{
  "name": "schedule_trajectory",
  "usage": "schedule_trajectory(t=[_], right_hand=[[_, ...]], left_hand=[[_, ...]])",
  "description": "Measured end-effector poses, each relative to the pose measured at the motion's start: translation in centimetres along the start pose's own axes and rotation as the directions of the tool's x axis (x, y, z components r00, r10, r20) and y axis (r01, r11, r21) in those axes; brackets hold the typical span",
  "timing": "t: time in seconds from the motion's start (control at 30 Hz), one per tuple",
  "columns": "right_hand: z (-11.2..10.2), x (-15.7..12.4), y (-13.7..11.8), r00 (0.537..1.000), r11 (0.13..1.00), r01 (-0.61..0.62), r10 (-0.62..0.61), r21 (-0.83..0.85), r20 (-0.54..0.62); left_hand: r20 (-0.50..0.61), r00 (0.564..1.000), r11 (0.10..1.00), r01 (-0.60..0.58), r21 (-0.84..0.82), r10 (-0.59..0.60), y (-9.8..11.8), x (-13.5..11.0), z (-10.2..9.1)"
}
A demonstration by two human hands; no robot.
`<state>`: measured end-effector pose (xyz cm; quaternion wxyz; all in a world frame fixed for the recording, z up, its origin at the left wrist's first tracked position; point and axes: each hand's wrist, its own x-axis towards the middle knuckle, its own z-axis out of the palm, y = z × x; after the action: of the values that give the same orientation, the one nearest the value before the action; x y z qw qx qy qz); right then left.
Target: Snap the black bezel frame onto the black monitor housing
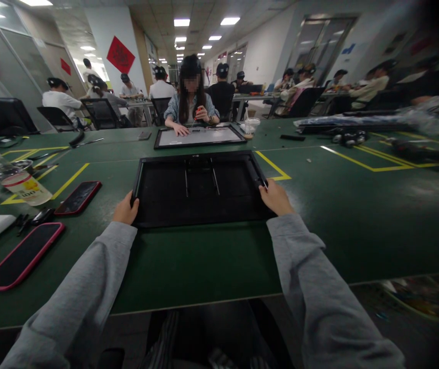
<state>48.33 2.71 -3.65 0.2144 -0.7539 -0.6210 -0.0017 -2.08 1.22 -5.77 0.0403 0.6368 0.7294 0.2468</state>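
Note:
A wide black monitor housing [161, 192], like a shallow frame with raised edges, lies in front of me on the green table. Two thin metallic strips run down its middle, and a small light logo shows on its far edge. My left hand [126, 209] grips the left side, thumb on top and fingers curled around the rim. On the opposite side my right hand [276, 198] is closed around the right edge, its thumb near a thin bright line there. The undersides of both grips are hidden.
Across the table [357, 220] a person works over a grey panel [204, 136] with a red-handled tool [199, 110]. To my left lie two phones [23, 256] [79, 198] and a clear bottle [27, 187]. A plastic-wrapped bundle [342, 123] rests at the far right.

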Motion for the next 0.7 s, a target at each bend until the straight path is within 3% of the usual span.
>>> schedule_trajectory(t=[0.7], right_hand=[[0.09,0.15,0.01,1.000,1.000,0.002,-0.002,-0.013,0.002]], left_hand=[[-0.010,1.000,1.000,0.001,-0.009,-0.002,0.05,-0.02,0.07]])
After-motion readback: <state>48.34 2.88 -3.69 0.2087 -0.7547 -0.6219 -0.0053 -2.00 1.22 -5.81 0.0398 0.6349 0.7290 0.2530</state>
